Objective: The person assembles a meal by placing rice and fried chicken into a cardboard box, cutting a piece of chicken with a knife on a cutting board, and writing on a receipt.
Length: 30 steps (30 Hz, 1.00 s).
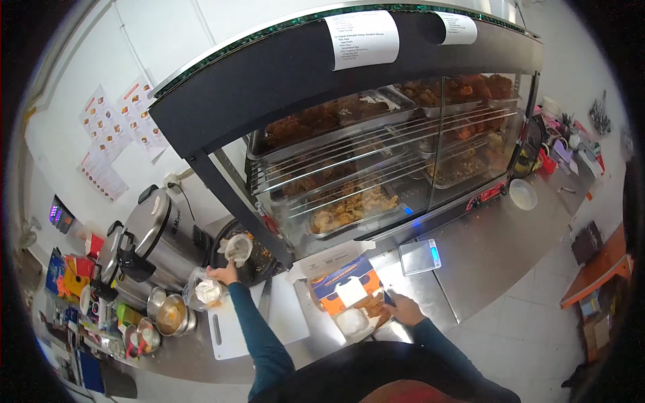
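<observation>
My left hand (224, 274) reaches out over the counter's left part, its fingertips at the lower rim of a small translucent plastic cup (240, 249). That cup appears tilted above a round black pan (254, 269) with orange-brown crumbs. Beside the wrist lies a clear plastic bag (195, 287) with a white lump by it. My right hand (406, 310) grips the right side of an open cardboard meal box (315, 302), printed blue and orange inside. Within the box are a mound of white rice (351, 321) and browned fried pieces (374, 305).
A glass food warmer (352, 201) with trays of fried food stands behind the box. A digital scale (417, 258), a white cutting board (232, 327), a knife (265, 297), metal bowls (174, 315) and a large steel cooker (156, 237) share the steel counter (484, 252).
</observation>
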### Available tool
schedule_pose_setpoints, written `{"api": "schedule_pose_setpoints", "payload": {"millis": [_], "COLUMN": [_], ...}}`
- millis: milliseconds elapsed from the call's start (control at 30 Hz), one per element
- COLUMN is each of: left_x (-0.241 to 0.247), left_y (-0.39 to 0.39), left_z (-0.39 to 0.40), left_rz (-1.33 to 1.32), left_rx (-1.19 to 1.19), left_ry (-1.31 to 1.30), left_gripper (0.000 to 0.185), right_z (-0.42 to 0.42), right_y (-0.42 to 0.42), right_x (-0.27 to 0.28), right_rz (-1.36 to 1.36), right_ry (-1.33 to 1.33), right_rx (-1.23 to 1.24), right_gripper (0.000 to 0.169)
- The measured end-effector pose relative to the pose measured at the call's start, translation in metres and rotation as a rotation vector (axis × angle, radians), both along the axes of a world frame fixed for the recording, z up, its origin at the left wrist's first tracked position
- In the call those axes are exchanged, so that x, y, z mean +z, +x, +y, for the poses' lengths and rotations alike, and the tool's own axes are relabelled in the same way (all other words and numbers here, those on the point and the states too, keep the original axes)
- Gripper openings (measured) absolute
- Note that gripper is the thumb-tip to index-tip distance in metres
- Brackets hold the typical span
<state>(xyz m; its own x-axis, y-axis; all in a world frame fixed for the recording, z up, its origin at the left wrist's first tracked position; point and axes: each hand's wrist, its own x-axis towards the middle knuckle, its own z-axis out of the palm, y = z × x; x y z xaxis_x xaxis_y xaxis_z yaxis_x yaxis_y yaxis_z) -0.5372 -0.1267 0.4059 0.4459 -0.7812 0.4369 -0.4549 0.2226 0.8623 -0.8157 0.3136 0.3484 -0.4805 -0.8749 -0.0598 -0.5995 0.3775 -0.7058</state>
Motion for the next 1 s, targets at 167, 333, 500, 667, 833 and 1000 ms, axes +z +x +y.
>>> {"api": "schedule_pose_setpoints", "payload": {"millis": [167, 333, 500, 667, 833, 1000], "left_x": [-0.007, -0.082, -0.122, -0.105, -0.077, -0.101], "left_y": [-0.076, -0.078, -0.056, -0.023, -0.012, 0.009], "left_z": [0.096, 0.236, 0.321, 0.336, 0.355, 0.372], "left_rz": [0.059, -0.048, -0.096, -0.194, -0.164, -0.251], "left_rx": [-0.210, -0.450, -0.709, -0.799, -0.745, -0.490], "left_ry": [-0.240, 0.004, 0.359, 0.337, 0.396, 0.412], "left_gripper": [0.068, 0.069, 0.060, 0.047, 0.036, 0.035], "right_z": [0.018, 0.027, 0.032, 0.036, 0.017, -0.014], "right_y": [0.030, 0.048, 0.038, 0.045, 0.038, 0.028], "right_x": [-0.018, -0.015, -0.024, 0.001, -0.059, -0.063], "right_rz": [0.177, -0.052, -0.040, 0.008, -0.063, -0.137], "right_ry": [0.033, -0.047, -0.140, -0.149, -0.167, -0.290], "right_rx": [0.041, -0.112, 0.003, 0.208, 0.294, 0.070], "right_gripper": [0.027, 0.044, 0.048, 0.046, 0.048, 0.031]}}
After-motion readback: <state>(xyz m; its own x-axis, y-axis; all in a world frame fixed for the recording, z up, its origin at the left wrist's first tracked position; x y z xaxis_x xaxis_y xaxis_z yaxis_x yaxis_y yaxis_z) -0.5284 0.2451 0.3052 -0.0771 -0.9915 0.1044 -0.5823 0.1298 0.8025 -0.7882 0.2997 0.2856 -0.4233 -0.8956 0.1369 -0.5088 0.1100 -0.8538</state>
